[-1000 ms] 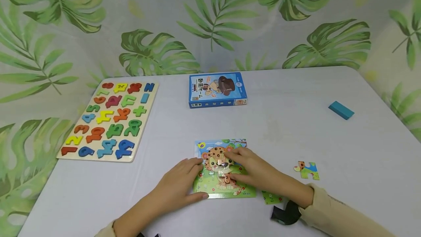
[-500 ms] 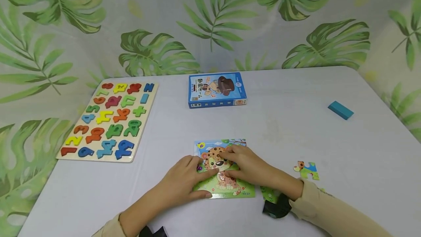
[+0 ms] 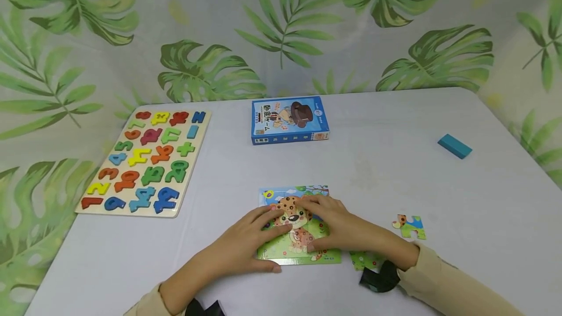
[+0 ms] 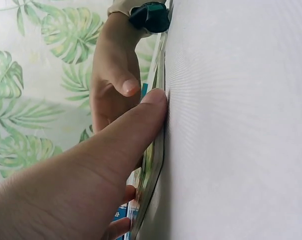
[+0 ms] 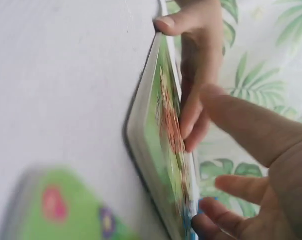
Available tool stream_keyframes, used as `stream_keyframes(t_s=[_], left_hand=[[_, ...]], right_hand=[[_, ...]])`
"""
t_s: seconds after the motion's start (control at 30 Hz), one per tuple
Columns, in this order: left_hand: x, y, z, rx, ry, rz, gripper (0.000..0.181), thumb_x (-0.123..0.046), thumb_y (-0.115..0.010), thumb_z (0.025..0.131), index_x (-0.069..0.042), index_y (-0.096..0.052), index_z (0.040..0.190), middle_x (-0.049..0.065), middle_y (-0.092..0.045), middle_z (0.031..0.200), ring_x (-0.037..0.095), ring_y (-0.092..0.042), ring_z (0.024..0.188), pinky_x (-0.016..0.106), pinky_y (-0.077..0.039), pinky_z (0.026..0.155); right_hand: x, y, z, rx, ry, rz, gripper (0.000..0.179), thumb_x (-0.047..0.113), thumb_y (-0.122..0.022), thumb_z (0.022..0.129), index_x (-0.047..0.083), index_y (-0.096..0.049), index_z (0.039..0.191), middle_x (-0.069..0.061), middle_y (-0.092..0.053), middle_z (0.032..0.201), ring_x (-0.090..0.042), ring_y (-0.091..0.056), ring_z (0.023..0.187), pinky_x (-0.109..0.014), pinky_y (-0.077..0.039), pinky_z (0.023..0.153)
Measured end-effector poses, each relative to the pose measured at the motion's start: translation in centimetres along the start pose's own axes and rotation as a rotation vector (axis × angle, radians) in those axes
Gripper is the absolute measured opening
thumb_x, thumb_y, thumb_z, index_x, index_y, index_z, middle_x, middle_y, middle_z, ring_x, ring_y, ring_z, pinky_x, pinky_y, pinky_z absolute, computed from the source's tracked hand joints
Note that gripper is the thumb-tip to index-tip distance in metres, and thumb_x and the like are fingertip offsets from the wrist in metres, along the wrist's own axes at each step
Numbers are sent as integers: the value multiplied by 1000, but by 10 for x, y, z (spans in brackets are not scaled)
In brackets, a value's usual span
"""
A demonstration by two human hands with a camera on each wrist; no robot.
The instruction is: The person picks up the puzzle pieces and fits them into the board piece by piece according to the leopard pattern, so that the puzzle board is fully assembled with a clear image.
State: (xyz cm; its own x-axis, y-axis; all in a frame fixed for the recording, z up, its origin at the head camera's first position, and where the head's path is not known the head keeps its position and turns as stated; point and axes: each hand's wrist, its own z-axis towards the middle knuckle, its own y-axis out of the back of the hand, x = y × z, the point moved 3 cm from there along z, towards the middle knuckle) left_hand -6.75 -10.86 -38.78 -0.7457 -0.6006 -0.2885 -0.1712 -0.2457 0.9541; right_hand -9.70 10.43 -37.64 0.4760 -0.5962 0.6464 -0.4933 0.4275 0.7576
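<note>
A jigsaw puzzle with a spotted leopard cub picture lies flat on the white table in the head view. My left hand rests on its left side, fingers stretched over the picture and thumb along the near edge. From the right, my right hand reaches over the picture, fingertips near the cub's head. In the right wrist view the thumb of that hand stands apart from the board. A loose puzzle piece lies to the right, and another green piece sits partly under my right wrist.
A wooden number board with coloured numerals lies at the left. Behind the puzzle is a blue game box. A teal block lies at the far right. Leaf-patterned cloth hangs behind the table.
My left index finger has moved from the puzzle's left edge onto the cub picture. My right hand shifted left, then back right, its thumb now lower on the picture.
</note>
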Motion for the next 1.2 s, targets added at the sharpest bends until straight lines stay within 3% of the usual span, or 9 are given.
stream_keyframes(t_s=[0.13, 0.3, 0.53, 0.63, 0.7, 0.77, 0.83, 0.93, 1.2], left_hand=[[0, 0, 0, 4, 8, -20, 75, -66, -54, 74, -26, -40, 136, 3, -27, 144, 24, -18, 132, 40, -25, 103], [1, -1, 0, 5, 12, -21, 76, -66, -54, 73, -26, -40, 137, 3, -27, 143, 24, -18, 132, 40, -24, 103], [2, -2, 1, 6, 17, -28, 77, -67, -53, 73, -26, -39, 137, 3, -27, 143, 25, -18, 131, 42, -24, 103], [2, -1, 1, 19, 27, -31, 78, -67, -54, 72, -27, -38, 137, 2, -26, 144, 24, -17, 132, 41, -22, 104], [2, -1, 1, 27, 33, -34, 78, -67, -54, 72, -27, -38, 137, 2, -25, 144, 23, -15, 132, 40, -21, 104], [1, -1, 1, 31, 36, -36, 78, -67, -54, 72, -27, -38, 137, 2, -25, 144, 23, -15, 132, 40, -21, 104], [1, -1, 1, 33, 36, -39, 78, -67, -54, 72, -27, -37, 138, 2, -25, 144, 23, -15, 132, 40, -21, 104], [1, 0, 1, 38, 37, -40, 79, -67, -54, 72, -27, -37, 138, 2, -24, 145, 23, -15, 133, 40, -21, 104], [2, -1, 1, 38, 35, -38, 79, -67, -53, 72, -26, -37, 138, 2, -24, 145, 23, -15, 133, 39, -21, 105]], right_hand=[[-1, 13, -12, -69, -8, 123, 79, 40, -72, 73, 20, -33, 139, -5, -29, 137, -28, -26, 126, -54, -33, 93], [-2, 39, -40, -228, 2, 134, 74, 25, -74, 74, 20, -36, 137, -3, -32, 137, -26, -30, 125, -55, -34, 91], [-19, 68, -90, -437, 25, 14, 77, 12, -77, 69, 19, -38, 135, 0, -43, 131, -7, -33, 122, -11, -28, 93], [-31, 71, -108, -474, -33, 58, 75, 6, -76, 69, 19, -40, 134, 0, -43, 130, -3, -30, 122, -39, -29, 100], [-41, 70, -118, -487, -80, 97, 73, 4, -74, 71, 19, -41, 134, 2, -42, 131, -1, -29, 121, -61, -27, 92], [-49, 68, -126, -500, -122, 111, 70, 3, -73, 73, 19, -41, 134, 3, -42, 130, 0, -30, 119, -64, -27, 88], [-57, 65, -132, -505, -151, 100, 68, 4, -72, 74, 17, -41, 134, 3, -43, 130, 1, -31, 116, -41, -28, 99], [-68, 60, -136, -505, -183, 72, 65, 6, -71, 75, 15, -43, 133, 5, -44, 128, 2, -33, 112, -12, -26, 88], [-93, 51, -140, -418, -223, 48, 57, 17, -71, 76, 10, -47, 128, -3, -46, 124, 14, -24, 115, -4, -17, 94]])
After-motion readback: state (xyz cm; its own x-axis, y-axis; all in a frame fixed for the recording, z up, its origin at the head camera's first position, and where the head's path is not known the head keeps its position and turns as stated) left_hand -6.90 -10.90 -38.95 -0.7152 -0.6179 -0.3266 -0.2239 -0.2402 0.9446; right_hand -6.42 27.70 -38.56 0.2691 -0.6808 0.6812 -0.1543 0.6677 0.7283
